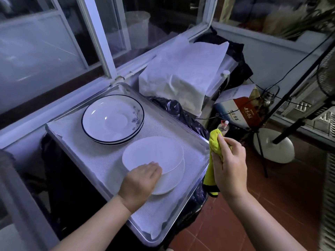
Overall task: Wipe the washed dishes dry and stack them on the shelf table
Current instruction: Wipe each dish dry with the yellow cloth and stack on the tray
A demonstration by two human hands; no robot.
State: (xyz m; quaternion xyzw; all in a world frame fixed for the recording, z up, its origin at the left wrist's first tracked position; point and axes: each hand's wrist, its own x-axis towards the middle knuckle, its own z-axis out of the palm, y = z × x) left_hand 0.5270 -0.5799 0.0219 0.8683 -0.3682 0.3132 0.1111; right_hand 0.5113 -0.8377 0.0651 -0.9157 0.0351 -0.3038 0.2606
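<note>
Two white plates, askew, beside stacked blue-rimmed bowls; yellow cloth bunched.

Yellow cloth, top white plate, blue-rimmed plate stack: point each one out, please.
yellow cloth (214,142): head view, on the bunched upper fold.
top white plate (154,153): head view, on the bare middle of its face.
blue-rimmed plate stack (112,118): head view, on the well of the uppermost plate.

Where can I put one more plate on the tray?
Bare patch on the tray: its left side, between the rim, the blue-rimmed plates and the left hand. Also the near corner. The right side is crowded with white plates.
</note>
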